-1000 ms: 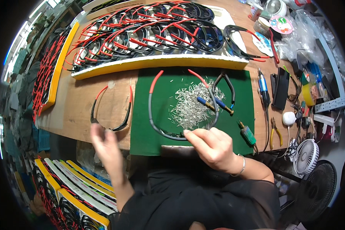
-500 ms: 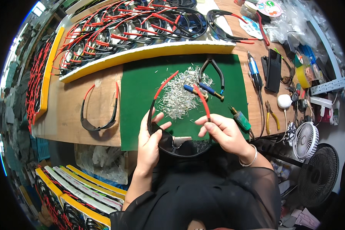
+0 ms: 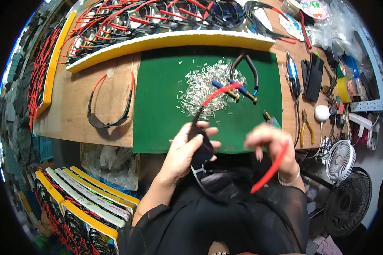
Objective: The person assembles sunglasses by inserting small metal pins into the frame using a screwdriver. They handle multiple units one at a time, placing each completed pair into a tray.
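My left hand [image 3: 184, 151] grips a pair of black sunglasses [image 3: 203, 148] with red temple tips, by one lens and hinge. The glasses are tilted, one temple pointing away over the green mat [image 3: 157, 102], the other swung toward my right forearm. My right hand [image 3: 270, 142] is smeared by motion above the mat's right near corner, apart from the lenses. Just beyond its fingers lies a green-handled screwdriver-like tool [image 3: 271, 120], partly hidden by the hand. A heap of small silvery pins [image 3: 200, 91] covers the mat's middle, with black-handled pliers [image 3: 244, 70] and two blue-and-brass tools [image 3: 242, 91] at its edge.
Another pair of sunglasses [image 3: 108, 123] lies on the wood at left. Behind the mat a yellow-edged foam tray [image 3: 170, 46] holds many glasses. At right are a blue electric screwdriver [image 3: 292, 72], yellow pliers [image 3: 306, 129], a black phone-like object [image 3: 314, 78] and two fans [image 3: 340, 160].
My right hand has left the temple and moved right, toward the green-handled tool. The glasses have tilted and come nearer my body in my left hand. The view has shifted slightly.
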The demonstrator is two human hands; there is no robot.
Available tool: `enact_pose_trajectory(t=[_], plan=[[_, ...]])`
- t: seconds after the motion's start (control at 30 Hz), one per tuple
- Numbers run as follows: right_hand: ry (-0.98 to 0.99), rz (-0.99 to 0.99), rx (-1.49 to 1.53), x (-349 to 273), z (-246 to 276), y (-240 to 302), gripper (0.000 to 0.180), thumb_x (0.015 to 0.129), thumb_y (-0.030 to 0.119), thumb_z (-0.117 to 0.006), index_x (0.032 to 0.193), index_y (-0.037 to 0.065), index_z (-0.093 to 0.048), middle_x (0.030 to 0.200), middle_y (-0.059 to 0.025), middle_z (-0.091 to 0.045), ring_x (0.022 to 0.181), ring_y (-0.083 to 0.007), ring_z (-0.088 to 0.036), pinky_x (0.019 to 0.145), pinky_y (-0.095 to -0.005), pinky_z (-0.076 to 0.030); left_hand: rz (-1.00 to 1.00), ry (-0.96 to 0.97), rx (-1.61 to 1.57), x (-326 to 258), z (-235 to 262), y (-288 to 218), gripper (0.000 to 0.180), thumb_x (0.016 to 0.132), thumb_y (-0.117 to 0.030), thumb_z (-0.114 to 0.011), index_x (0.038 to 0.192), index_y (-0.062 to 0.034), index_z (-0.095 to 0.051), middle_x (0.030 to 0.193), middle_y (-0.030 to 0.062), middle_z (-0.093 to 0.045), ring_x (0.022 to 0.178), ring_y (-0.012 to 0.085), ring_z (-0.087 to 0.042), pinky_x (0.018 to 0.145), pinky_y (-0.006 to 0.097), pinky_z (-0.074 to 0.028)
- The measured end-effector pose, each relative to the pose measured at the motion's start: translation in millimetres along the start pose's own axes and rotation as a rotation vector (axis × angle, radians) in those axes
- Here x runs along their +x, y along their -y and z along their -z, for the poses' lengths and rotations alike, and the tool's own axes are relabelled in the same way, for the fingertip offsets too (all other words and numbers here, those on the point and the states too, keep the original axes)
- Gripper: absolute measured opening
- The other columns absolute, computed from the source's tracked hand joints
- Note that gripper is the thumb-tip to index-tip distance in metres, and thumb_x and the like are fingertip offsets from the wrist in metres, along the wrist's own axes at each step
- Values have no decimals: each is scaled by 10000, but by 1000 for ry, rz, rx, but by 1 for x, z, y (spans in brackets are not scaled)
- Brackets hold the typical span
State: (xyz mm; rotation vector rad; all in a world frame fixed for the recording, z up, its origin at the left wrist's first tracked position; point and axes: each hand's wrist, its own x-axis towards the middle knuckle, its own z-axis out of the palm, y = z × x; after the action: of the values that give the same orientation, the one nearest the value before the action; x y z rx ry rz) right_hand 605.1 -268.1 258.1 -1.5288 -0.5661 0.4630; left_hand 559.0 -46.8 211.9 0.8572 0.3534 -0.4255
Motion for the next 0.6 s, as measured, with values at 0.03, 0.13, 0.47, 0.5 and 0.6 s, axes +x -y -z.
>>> enact_pose_trajectory(t=[0.03, 0.13, 0.47, 0.5, 0.6], plan=[[-170, -25, -166, 8, -1, -6, 269, 815, 144, -590, 1020, -29, -568, 904, -89, -575, 586, -84, -509, 532, -217, -423, 87, 78, -13, 0, -5, 2, 353, 875, -142, -481, 1187, -22, -368, 1111, 211, -507, 866, 294, -609, 617, 365, -552], [-183, 70, -346, 28, -22, -23, 257, 777, 36, -604, 1026, -7, -562, 885, -93, -552, 623, -94, -560, 556, -224, -445, 282, 177, -4, -1, -13, 16, 292, 912, -143, -415, 1182, -40, -374, 1071, 174, -528, 838, 235, -614, 597, 315, -541], [-219, 69, -190, 36, -18, -27, 92, 805, 17, -573, 850, -61, -595, 810, -110, -614, 667, -144, -587, 594, -251, -476, 218, 254, 139, 6, -14, 19, 337, 908, -158, -435, 1204, -32, -332, 1022, 180, -551, 818, 243, -619, 612, 324, -536], [-216, 6, -117, 39, -19, -24, 98, 817, 25, -564, 845, -63, -595, 814, -103, -614, 685, -129, -585, 600, -239, -475, 231, 240, 132, 6, -12, 19, 339, 908, -158, -436, 1205, -33, -332, 1024, 180, -551, 820, 242, -619, 613, 324, -535], [-212, -5, -198, 41, -23, -35, 156, 798, 44, -592, 939, -24, -582, 799, -80, -590, 618, -85, -537, 561, -215, -443, 256, 150, 144, 1, 3, 10, 345, 907, -170, -437, 1208, -30, -341, 1027, 167, -553, 831, 233, -613, 614, 323, -532]])
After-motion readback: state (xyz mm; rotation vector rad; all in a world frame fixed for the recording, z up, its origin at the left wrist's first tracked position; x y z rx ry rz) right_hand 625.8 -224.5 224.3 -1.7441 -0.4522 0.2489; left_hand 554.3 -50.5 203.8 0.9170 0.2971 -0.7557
